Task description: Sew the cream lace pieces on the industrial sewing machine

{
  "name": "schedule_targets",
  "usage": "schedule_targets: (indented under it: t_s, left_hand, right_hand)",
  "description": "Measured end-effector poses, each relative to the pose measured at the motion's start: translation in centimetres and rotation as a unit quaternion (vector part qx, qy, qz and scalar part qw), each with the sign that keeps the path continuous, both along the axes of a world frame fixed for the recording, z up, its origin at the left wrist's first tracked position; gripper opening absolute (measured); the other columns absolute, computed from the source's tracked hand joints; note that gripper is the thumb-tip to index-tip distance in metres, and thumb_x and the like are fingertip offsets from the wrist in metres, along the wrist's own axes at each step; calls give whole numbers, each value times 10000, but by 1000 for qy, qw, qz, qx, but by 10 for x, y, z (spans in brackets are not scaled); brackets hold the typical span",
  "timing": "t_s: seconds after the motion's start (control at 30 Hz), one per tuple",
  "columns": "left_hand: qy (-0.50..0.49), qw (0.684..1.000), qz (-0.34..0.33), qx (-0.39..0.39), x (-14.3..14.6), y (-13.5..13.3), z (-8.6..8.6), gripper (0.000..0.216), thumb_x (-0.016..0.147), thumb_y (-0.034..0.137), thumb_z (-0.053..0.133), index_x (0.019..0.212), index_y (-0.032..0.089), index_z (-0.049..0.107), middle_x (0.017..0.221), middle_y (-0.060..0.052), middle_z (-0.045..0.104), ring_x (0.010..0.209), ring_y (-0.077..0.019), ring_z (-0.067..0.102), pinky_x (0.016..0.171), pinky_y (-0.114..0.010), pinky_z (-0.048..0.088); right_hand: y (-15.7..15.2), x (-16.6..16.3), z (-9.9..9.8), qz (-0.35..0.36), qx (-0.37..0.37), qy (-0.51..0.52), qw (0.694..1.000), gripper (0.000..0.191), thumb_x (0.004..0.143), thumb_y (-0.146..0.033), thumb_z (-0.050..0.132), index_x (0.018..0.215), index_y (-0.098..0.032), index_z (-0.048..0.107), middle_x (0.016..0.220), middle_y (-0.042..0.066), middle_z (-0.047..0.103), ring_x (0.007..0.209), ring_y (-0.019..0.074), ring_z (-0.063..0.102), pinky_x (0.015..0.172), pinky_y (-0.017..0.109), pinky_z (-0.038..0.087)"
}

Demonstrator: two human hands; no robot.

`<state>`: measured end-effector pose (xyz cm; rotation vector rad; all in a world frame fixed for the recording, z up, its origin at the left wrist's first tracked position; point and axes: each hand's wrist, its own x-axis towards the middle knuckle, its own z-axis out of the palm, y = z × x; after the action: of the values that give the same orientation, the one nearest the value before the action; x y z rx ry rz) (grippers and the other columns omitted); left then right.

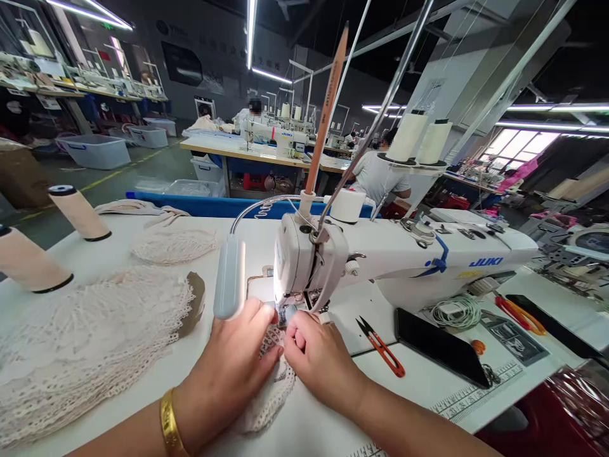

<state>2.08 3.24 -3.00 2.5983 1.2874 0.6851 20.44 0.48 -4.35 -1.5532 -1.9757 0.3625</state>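
Observation:
A white sewing machine stands in front of me, a lamp lighting its needle area. Below the needle lies a strip of cream lace fabric, its scalloped edge trailing toward me. My left hand, a gold bracelet at the wrist, is closed on the lace just left of the presser foot. Close by on the right, my right hand pinches the lace with curled fingers. The fingertips partly hide the needle and the lace under it. Stacked cream lace pieces lie left of my left hand.
Orange thread snips, a black phone, a coiled white cable and orange-handled scissors lie on the right. Two peach thread cones stand at left. A pencil rises from the machine head. A person sits beyond.

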Motion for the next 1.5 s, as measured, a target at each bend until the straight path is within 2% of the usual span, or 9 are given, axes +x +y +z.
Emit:
schedule_targets:
  t_s: [0.13,0.2,0.27,0.47,0.67,0.83,1.0,1.17,1.5]
  left_hand:
    - [-1,985,-78,154,-4,0,-10,279,956,63,420,788,207,590,869,-53,665,759,-217,562,745,-376,380]
    - [2,978,-137,159,-6,0,-12,348,991,23,387,798,199,616,826,-38,676,746,-201,578,766,-374,403]
    - [1,977,-158,141,-7,0,-11,358,1016,17,385,854,193,652,829,-30,691,750,-190,607,794,-376,432]
    - [13,983,-146,106,-9,-2,-5,336,1076,160,459,826,208,679,864,-33,716,774,-200,643,807,-392,480]
    - [-62,980,-143,120,-9,9,-17,311,1082,183,450,978,241,738,880,-42,738,773,-194,663,789,-342,511]
    - [-51,982,-154,95,-13,15,-22,380,1101,182,370,1016,228,738,916,-66,747,859,-215,684,792,-338,531]
    - [-33,984,-158,78,-15,17,-14,377,1094,155,364,1004,212,725,972,-72,757,872,-219,703,810,-353,543]
    - [-26,982,-162,95,-14,20,-5,297,1070,153,461,975,229,732,958,-55,778,876,-211,720,836,-331,554]
    - [-30,979,-153,131,-11,18,-6,317,1080,164,438,1015,232,741,928,-53,775,883,-208,731,844,-326,550]
  right_hand:
    - [0,2,2,9,-18,-2,1000,168,903,-90,574,854,-228,492,626,-72,481,604,148,458,644,274,281]
    - [1,4,2,17,-12,3,1000,153,924,-96,587,871,-225,525,651,-62,520,629,152,490,645,269,293]
    - [1,8,-2,28,7,6,1000,158,926,-82,596,870,-226,560,704,-47,571,661,155,520,653,264,308]
    - [-2,19,-12,85,106,-72,988,213,997,-93,533,893,-230,657,793,-5,630,621,158,468,650,291,314]
    - [-4,23,-12,96,177,-155,967,204,985,-89,533,872,-218,644,809,22,610,681,196,435,663,327,285]
    - [-2,21,-15,79,198,-185,959,195,922,-66,535,839,-220,619,783,18,579,653,200,368,634,343,231]
    - [0,19,-14,58,212,-194,956,206,850,-30,524,822,-222,593,757,9,556,619,194,313,611,348,194]
    - [1,17,-12,49,201,-193,959,174,881,-68,551,854,-231,607,776,12,583,639,200,355,608,346,192]
    - [2,18,-12,47,183,-210,959,170,949,-111,546,986,-232,660,808,32,625,700,217,472,622,348,242]
